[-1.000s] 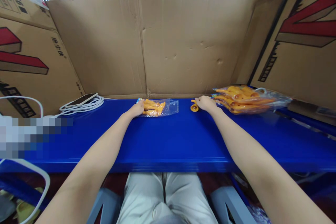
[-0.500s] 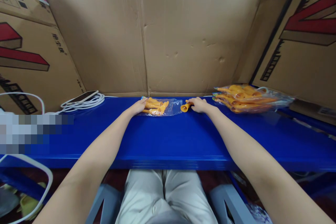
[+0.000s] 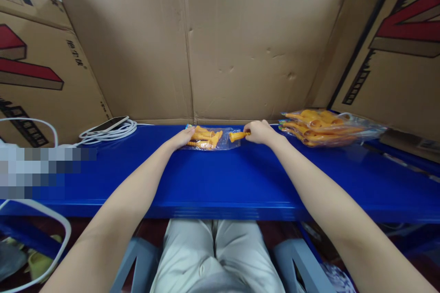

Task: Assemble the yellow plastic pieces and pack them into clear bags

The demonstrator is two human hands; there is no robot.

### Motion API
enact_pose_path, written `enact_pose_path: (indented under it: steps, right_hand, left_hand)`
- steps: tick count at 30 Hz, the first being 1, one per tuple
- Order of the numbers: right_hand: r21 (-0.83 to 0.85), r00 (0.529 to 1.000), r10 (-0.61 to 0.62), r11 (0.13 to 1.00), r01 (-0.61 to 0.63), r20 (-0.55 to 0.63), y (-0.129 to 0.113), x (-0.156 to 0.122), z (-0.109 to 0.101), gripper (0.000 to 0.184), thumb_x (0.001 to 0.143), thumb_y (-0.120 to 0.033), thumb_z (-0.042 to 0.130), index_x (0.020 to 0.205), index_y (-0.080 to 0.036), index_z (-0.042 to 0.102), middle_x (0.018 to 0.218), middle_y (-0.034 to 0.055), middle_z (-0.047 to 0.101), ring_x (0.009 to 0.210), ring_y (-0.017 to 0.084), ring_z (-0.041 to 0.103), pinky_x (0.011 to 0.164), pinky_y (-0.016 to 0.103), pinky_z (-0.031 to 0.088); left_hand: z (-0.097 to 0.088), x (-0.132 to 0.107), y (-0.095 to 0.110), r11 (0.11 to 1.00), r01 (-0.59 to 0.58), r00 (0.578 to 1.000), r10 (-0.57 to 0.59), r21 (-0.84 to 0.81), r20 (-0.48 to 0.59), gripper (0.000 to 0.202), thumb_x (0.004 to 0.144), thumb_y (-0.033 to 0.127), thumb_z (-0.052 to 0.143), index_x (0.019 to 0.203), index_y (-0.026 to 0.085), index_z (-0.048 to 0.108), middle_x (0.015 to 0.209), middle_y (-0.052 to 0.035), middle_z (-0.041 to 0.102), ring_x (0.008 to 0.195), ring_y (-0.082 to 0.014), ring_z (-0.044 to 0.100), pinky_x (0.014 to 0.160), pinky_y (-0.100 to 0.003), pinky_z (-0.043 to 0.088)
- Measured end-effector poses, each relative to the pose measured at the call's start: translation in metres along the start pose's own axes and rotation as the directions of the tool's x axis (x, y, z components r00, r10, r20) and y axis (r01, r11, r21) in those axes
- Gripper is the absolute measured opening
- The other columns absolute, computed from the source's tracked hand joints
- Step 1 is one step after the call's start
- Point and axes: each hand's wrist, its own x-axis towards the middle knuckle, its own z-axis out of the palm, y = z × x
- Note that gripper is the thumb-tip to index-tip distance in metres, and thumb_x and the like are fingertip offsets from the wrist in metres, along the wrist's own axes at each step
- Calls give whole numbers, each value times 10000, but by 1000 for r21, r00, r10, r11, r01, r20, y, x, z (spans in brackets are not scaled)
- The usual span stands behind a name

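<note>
My left hand [image 3: 183,138] is closed on the left end of a clear plastic bag [image 3: 225,139] lying on the blue table. Several orange plastic pieces [image 3: 206,133], some with flared ends, are inside the bag. Between the fingers of my right hand [image 3: 260,132] is an orange horn-shaped plastic piece [image 3: 237,136]. Its wide end points left, at the bag's right end; whether it is inside the opening or just over the film I cannot tell. The narrow end is hidden by my fingers.
At right lies a pile of clear bags with orange horn-shaped pieces [image 3: 316,128]. A phone [image 3: 109,124] rests on a coiled white cable [image 3: 120,132] at left. Cardboard walls [image 3: 240,50] enclose the back and sides of the blue table [image 3: 213,183].
The orange piece in my right hand has turned from facing me to pointing left, and its wide end has come over the bag's right end. My left hand stays on the bag.
</note>
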Motion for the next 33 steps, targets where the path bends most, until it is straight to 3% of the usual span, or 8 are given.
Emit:
enact_pose_path:
  steps: [5, 7, 11, 16, 21, 27, 33]
  right_hand:
    - [166, 992, -113, 979, 120, -48, -12, 2, 3, 291, 692, -135, 573, 918, -212, 738, 939, 51, 714, 900, 222, 630, 763, 285, 425]
    - [325, 992, -118, 937, 127, -47, -10, 3, 5, 287, 678, -135, 596, 915, -201, 744, 841, 33, 719, 718, 178, 643, 658, 249, 447]
    - [594, 993, -117, 800, 89, 10, -4, 4, 7, 252, 689, -173, 630, 911, -167, 747, 606, -5, 668, 408, 92, 522, 471, 214, 409]
    - [646, 989, -146, 758, 93, 30, -9, 6, 15, 206, 678, -196, 671, 863, -166, 757, 560, -22, 653, 438, 83, 521, 486, 194, 398]
    - [716, 984, -173, 683, 147, -37, -7, 11, 22, 217, 662, -232, 701, 860, -164, 758, 728, 4, 711, 544, 90, 566, 542, 192, 416]
    - [784, 981, -192, 610, 113, 8, -8, 13, 26, 251, 680, -286, 691, 866, -130, 754, 554, 1, 635, 401, 68, 489, 433, 193, 382]
    - [882, 992, -129, 468, 65, -5, -26, 17, 41, 229, 651, -274, 715, 815, -120, 753, 670, 21, 662, 399, 41, 449, 407, 189, 390]
  left_hand:
    - [3, -4, 5, 1000, 9, 1000, -8, -30, 18, 436, 864, 425, 431, 1182, 186, 610, 1252, -55, 592, 1289, -250, 400, 1088, -359, 274]
    - [4, -6, 6, 997, 19, 999, -16, -70, 39, 443, 866, 446, 431, 1168, 182, 619, 1228, -58, 608, 1258, -256, 440, 1069, -361, 306]
    - [7, -8, 8, 986, 52, 995, -38, -160, 92, 474, 884, 481, 397, 1161, 165, 615, 1223, -73, 609, 1185, -245, 514, 1031, -346, 362]
    - [10, -9, 11, 972, 70, 987, -35, -225, 156, 484, 894, 487, 406, 1181, 147, 597, 1237, -89, 599, 1181, -246, 519, 1018, -352, 375]
    - [10, -12, 18, 949, 154, 975, -100, -276, 197, 465, 910, 443, 404, 1211, 127, 566, 1277, -104, 565, 1168, -233, 533, 997, -325, 400]
    - [12, -14, 22, 936, 181, 972, -124, -302, 198, 463, 884, 467, 448, 1184, 144, 589, 1243, -88, 598, 1158, -254, 536, 987, -328, 408]
    - [17, -15, 20, 928, 88, 958, 22, -363, 286, 540, 864, 571, 401, 1159, 167, 605, 1171, -78, 645, 1118, -249, 561, 967, -334, 414]
